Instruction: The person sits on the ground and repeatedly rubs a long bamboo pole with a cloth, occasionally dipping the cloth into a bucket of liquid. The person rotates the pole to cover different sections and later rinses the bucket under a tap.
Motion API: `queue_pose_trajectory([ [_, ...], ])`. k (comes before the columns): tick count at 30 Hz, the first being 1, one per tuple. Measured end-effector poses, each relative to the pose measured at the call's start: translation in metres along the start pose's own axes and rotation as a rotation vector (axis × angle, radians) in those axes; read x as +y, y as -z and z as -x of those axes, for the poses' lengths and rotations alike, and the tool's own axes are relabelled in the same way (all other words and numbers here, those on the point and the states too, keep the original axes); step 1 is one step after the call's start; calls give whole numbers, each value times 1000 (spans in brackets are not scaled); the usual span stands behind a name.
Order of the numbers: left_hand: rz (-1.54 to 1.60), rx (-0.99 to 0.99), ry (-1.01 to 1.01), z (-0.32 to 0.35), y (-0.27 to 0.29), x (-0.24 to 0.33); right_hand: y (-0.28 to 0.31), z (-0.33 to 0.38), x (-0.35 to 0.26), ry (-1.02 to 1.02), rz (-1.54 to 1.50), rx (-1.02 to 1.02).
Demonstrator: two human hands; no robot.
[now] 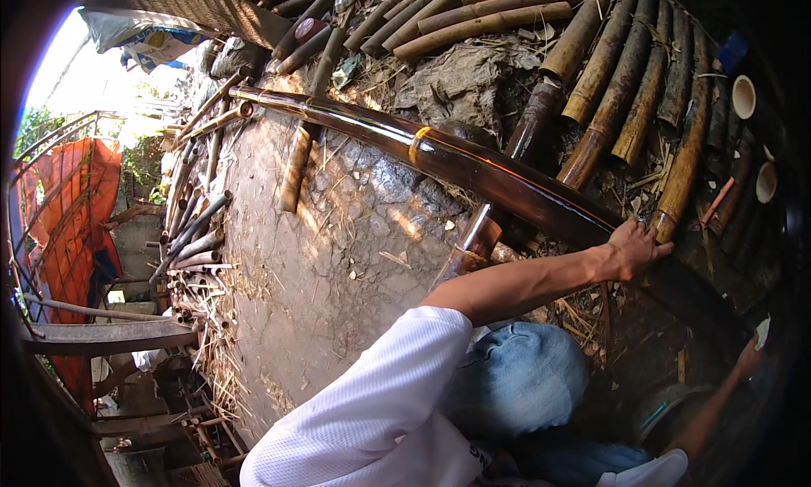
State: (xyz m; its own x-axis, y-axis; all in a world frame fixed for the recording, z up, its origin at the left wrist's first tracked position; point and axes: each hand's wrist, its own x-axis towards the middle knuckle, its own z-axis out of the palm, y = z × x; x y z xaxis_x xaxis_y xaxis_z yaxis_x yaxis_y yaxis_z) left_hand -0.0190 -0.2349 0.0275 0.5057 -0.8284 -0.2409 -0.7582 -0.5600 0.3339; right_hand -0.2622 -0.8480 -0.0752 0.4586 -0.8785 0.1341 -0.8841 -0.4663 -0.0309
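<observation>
A: What sort of place is this?

B: An outdoor yard in bright sun. The ground [338, 267] is cracked, pale, hard earth or concrete, scattered with dry straw and splinters. A long dark glossy bamboo pole [473, 168] runs across it, from upper left down toward the lower right.

A: Is the pole lying flat?

B: It seems raised a little; a shorter dark pole [477, 233] sits crosswise under it near the middle. A yellow band [418, 143] wraps around the long pole.

A: And the hands?

B: The left hand [635, 249] lies on the long pole toward its lower right stretch, palm down, fingers spread over the top and curled loosely round it. The right hand [750, 356] is at the far lower right in shadow, pinching a small pale cloth or paper [763, 331]; just how tight, I cannot tell.

A: What surrounds them?

B: Rows of dry tan bamboo poles [625, 90] lean along the top and right, near the left hand. A crumpled grey sheet [465, 77] lies above the long pole. On the left, a heap of thin pale sticks [190, 242] lines the edge of the ground, and beyond it hangs an orange net [68, 208] on a railing. Two cut bamboo ends [743, 97] show pale rims at the far right. A round metal bowl [663, 407] sits near the person's knee.
</observation>
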Motion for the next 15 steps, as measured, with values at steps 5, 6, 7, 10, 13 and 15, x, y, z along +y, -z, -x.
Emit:
queue_pose_trajectory([
  [5, -47, 4, 0, -9, -14, 4, -15, 5, -2, 57, 59, 11],
  [6, -36, -2, -3, -10, -16, 4, -17, 9, -3, 49, 59, 34],
  [7, 14, -43, -5, -11, -20, 4, -22, 14, -4, 101, 28, 19],
  [10, 5, -13, -9, -11, -37, 8, -38, 29, -1, 16, -24, -49],
  [13, -5, 34, 0, -9, -58, 17, -51, 36, 4, -10, 18, -60],
  [15, 5, 23, 32, -10, -64, 18, -53, 35, 5, -38, 3, -56],
])
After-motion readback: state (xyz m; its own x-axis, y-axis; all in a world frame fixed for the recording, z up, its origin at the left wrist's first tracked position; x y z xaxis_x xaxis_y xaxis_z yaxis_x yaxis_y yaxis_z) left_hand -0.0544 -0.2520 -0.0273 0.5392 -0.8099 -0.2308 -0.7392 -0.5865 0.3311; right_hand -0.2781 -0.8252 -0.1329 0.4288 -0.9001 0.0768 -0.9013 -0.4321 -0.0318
